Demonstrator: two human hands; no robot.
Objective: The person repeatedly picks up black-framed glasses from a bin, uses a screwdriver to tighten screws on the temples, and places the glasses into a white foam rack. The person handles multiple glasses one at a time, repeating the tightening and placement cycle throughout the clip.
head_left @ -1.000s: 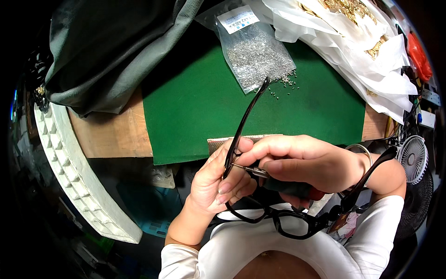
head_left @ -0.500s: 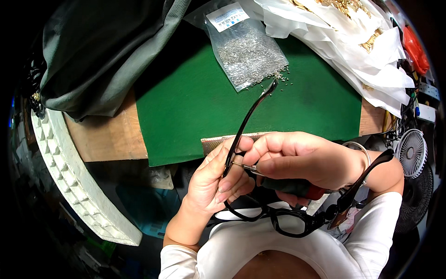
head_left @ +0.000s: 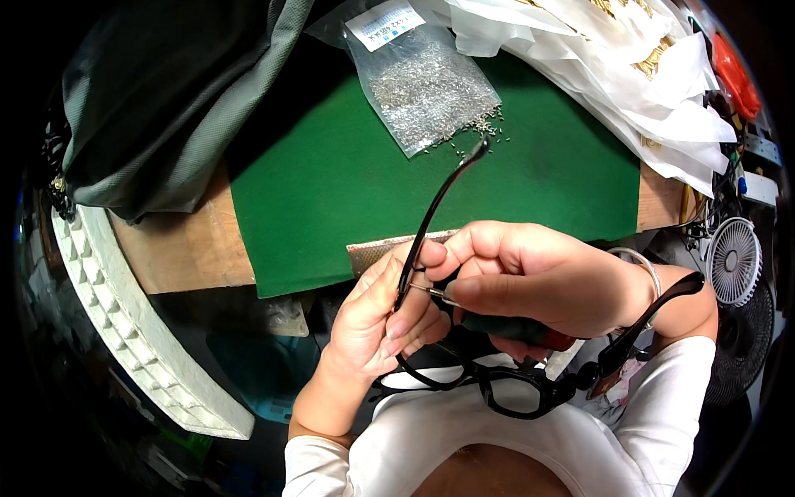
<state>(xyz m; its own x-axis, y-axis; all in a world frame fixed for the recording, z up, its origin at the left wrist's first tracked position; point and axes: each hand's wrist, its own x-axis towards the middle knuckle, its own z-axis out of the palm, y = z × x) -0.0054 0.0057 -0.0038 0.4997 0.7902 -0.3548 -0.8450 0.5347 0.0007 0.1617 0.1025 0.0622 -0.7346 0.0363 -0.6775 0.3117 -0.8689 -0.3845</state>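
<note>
A pair of black eyeglasses [head_left: 479, 375] hangs front-down near my chest. One temple arm [head_left: 430, 207] points up over the table, the other [head_left: 633, 331] reaches out beside my right forearm. My left hand [head_left: 368, 323] is closed around the glasses at the hinge of the upright temple. In my right hand [head_left: 538, 269] is a screwdriver [head_left: 512, 328] with a dark green and red handle; its thin shaft points left at that hinge. My right thumb and forefinger pinch close to the shaft and temple. Fingers hide the exact contact at the tip.
A clear bag of tiny screws [head_left: 426, 91] lies on the green mat [head_left: 331, 190], some screws [head_left: 490, 126] spilled at its mouth. White wrapping [head_left: 596, 91] with gold-coloured pieces lies far right. Dark cloth [head_left: 166, 116] covers the far left. A white fan [head_left: 734, 263] stands right.
The view has shifted slightly, so the table and bag sit a little further left. Both hands keep their grip on the glasses and screwdriver, with the shaft still at the hinge.
</note>
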